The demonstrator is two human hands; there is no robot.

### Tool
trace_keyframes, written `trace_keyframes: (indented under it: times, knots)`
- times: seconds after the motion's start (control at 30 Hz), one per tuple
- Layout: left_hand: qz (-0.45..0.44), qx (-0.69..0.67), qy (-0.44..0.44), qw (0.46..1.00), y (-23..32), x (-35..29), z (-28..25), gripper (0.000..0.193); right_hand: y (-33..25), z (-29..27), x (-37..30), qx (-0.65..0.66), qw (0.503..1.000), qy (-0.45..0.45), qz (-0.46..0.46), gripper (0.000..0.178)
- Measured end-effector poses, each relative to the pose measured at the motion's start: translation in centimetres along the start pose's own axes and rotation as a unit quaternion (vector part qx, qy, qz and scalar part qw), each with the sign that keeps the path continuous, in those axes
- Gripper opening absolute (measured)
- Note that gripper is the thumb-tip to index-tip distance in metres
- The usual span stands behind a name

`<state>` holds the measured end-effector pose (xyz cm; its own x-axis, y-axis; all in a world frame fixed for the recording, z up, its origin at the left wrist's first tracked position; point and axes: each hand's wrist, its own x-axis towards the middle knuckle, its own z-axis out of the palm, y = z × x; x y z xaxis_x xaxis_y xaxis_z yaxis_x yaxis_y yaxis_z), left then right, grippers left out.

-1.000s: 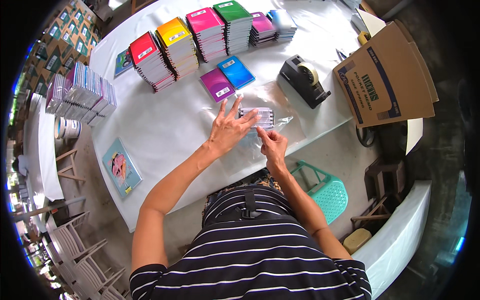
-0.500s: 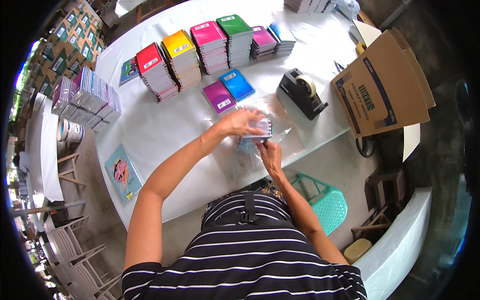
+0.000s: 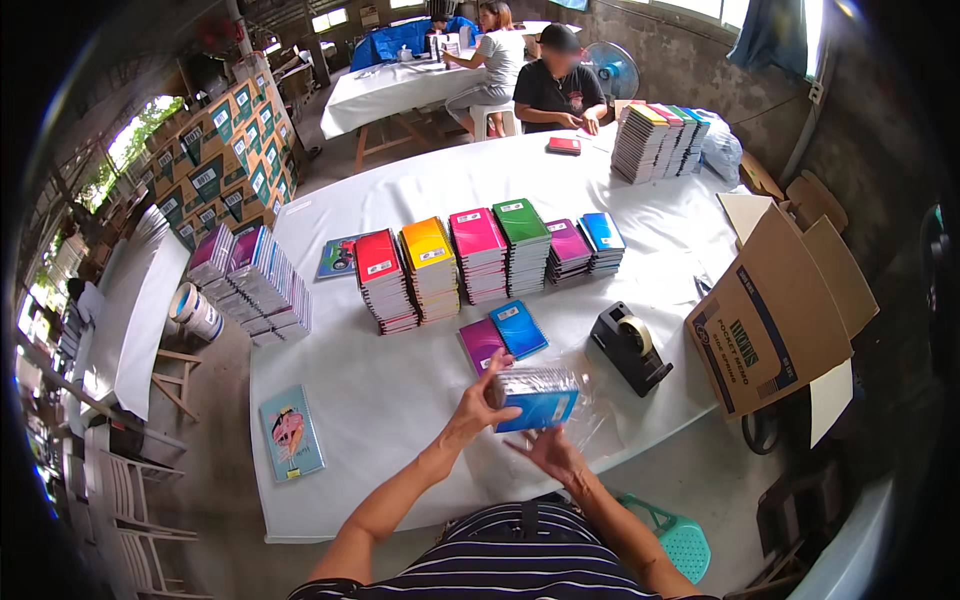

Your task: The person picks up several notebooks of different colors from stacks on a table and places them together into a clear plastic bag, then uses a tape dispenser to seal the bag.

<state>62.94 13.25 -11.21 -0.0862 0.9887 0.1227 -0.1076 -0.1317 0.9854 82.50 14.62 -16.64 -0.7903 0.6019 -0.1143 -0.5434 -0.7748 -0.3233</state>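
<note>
A small bundle of spiral notebooks (image 3: 540, 402), blue cover toward me, is tilted up just over the near part of the table. Clear plastic film (image 3: 592, 415) surrounds it and trails to the right. My left hand (image 3: 478, 405) grips the bundle's left end, thumb on the blue face. Just below its lower edge, my right hand (image 3: 553, 455) has its fingers spread; whether they touch the plastic is hard to tell. Beyond the bundle, a purple notebook (image 3: 480, 344) and a blue notebook (image 3: 520, 328) lie flat, side by side.
Red (image 3: 385, 290), yellow (image 3: 432, 275), pink and green notebook stacks stand behind, with shorter purple and blue ones. A tape dispenser (image 3: 630, 350) and an open carton (image 3: 770, 320) are to the right. A teal notebook (image 3: 292, 433) lies left. A co-worker (image 3: 562, 85) sits across the table.
The bundle has been lifted and turned so its blue cover shows. My right hand has let go and spread its fingers below it. The view has tilted up, bringing people into sight.
</note>
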Motion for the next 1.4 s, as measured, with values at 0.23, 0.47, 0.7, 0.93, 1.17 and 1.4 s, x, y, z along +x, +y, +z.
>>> trace_keyframes:
  times: [0.23, 0.47, 0.7, 0.93, 1.17, 1.4]
  knots:
    - [-0.011, -0.156, 0.034, 0.987, -3.5, -1.0, -1.8, 0.114, -9.1, 2.3, 4.7, -0.573, 0.796, 0.053, -0.187, 0.067]
    - [-0.068, -0.014, 0.051, 0.996, 0.3, 1.3, 1.3, 0.117, -8.6, -5.1, 5.3, -0.669, 0.731, 0.048, -0.128, 0.073]
    - [-0.115, 0.368, 0.065, 0.92, 1.3, 3.0, 0.9, 0.057, -14.1, 8.5, 3.8, -0.873, 0.423, -0.171, -0.17, 0.057]
    - [-0.134, 0.447, 0.085, 0.88, 3.8, 3.3, 1.1, 0.042, -16.8, 10.3, 5.4, -0.893, 0.345, -0.228, -0.179, 0.005]
    - [0.022, 0.155, 0.149, 0.976, 3.1, 0.4, 0.0, 0.046, -15.4, 8.1, 4.3, -0.834, 0.489, -0.14, -0.214, 0.027]
    - [0.022, 0.259, 0.102, 0.96, -3.4, -4.2, -1.8, 0.045, -9.9, 8.3, 3.3, -0.914, 0.353, -0.115, -0.165, 0.016]
